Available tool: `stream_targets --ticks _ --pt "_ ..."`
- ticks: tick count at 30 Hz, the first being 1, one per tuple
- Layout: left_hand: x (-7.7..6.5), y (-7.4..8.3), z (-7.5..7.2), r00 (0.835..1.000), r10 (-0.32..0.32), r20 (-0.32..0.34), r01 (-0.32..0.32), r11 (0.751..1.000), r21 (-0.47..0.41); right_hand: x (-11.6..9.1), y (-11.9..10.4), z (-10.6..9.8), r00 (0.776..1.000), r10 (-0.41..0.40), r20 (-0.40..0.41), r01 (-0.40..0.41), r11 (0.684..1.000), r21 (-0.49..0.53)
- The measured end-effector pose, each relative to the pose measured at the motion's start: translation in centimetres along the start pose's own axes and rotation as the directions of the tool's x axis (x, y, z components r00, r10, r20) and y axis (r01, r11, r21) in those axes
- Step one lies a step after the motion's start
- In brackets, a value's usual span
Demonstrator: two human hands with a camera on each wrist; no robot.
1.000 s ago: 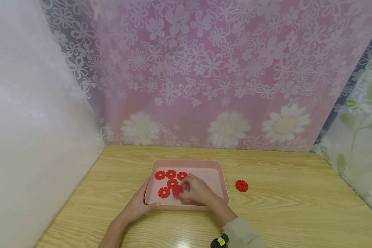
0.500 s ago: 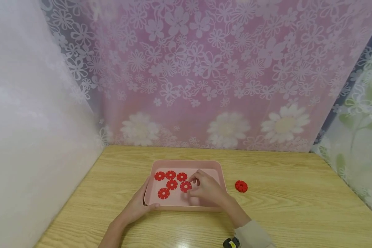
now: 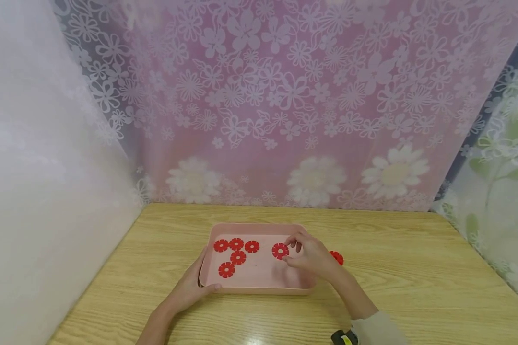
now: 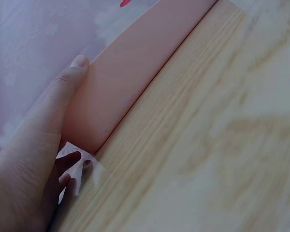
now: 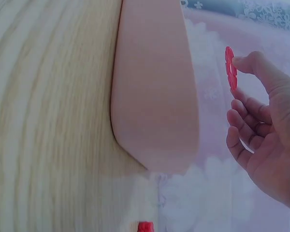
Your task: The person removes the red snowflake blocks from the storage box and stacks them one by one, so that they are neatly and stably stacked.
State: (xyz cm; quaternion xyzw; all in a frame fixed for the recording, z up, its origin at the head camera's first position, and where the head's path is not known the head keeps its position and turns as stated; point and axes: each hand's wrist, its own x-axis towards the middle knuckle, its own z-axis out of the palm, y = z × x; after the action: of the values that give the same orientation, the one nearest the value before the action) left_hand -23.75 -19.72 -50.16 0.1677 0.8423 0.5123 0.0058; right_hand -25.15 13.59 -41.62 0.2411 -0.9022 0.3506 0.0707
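My right hand (image 3: 311,256) pinches a red notched plastic disc (image 3: 280,251) between thumb and index finger, above the right half of a pink tray (image 3: 259,291). In the right wrist view the disc (image 5: 230,68) stands edge-on at the fingertips, higher than the tray's rim. My left hand (image 3: 189,285) grips the tray's near left corner. Its thumb lies against the front wall and the other fingers reach around the left side, as the left wrist view shows. Several more red discs (image 3: 238,258) lie flat in the tray's left half.
On the wooden table (image 3: 414,268), right of the tray, sits a small red stack of discs (image 3: 337,258), partly covered by my right hand. A flowered pink curtain (image 3: 259,120) hangs behind the table, with pale sheets at both sides.
My right hand has moved right and up with the pinched disc, away from the other discs toward the tray's right side. My left hand stays at the corner.
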Motion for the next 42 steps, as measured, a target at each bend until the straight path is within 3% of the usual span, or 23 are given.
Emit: stream_targets --ticks 6,16,29,37,42 --pt "0.0 -0.1 0.1 1.000 0.001 -0.001 -0.001 1.000 0.000 -0.7 1.1 -1.4 0.997 -0.060 -0.056 0.061 0.998 0.003" --pt "-0.1 0.0 0.0 1.000 0.013 -0.009 -0.013 1.000 -0.003 -1.9 2.7 -3.0 0.997 0.018 -0.073 -0.019 1.000 -0.014" --pt "0.0 0.0 0.1 1.000 0.028 -0.004 -0.028 1.000 -0.001 -3.6 5.6 -4.9 0.983 0.091 -0.162 -0.100 0.994 -0.044" --pt "0.0 -0.1 0.0 1.000 0.027 -0.002 -0.027 1.000 0.011 -4.5 7.6 -5.1 0.973 0.148 -0.180 -0.155 0.988 -0.025" --pt "0.0 0.0 0.0 1.000 0.019 -0.001 -0.019 1.000 0.009 -5.0 8.6 -5.1 0.970 0.143 -0.199 -0.154 0.987 -0.044"
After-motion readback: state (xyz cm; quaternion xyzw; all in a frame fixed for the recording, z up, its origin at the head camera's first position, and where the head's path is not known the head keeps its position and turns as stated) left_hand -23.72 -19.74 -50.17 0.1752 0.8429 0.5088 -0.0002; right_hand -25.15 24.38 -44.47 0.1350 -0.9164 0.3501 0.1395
